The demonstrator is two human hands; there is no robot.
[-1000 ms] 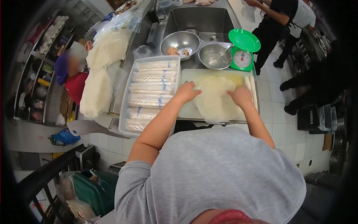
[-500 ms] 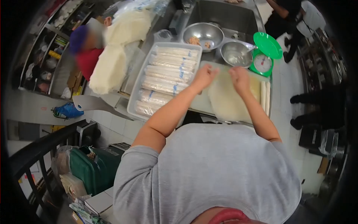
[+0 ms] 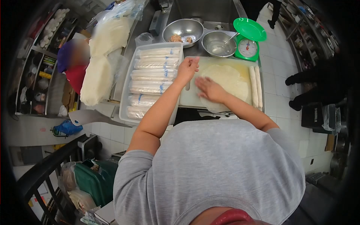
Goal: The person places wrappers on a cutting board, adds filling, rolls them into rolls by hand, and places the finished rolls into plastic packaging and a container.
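A thin, pale round wrapper (image 3: 233, 83) lies on the white cutting board (image 3: 188, 99), its near edge hanging over the front. My right hand (image 3: 210, 90) rests flat on the wrapper's left part with fingers spread. Above the board's upper left corner, beside the tray, is my left hand (image 3: 187, 69); its fingers are loosely bent and apart, with nothing visible in them. Two long pale rolls (image 3: 256, 87) lie side by side along the board's right edge. Left of the board, a plastic tray (image 3: 125, 88) holds several wrapped packs of rolls (image 3: 150, 87).
Behind the board stand a steel bowl with filling (image 3: 183, 33), a smaller bowl with a spoon (image 3: 219, 44) and a green scale (image 3: 247, 48). The sink (image 3: 202, 11) is farther back. Left are stacks of pale sheets (image 3: 98, 77) and a person in red (image 3: 75, 77).
The wrapper now lies flatter on the board. My right hand has moved left and down onto it, fingers spreading. My left hand has moved to the tray side. The view has shifted.
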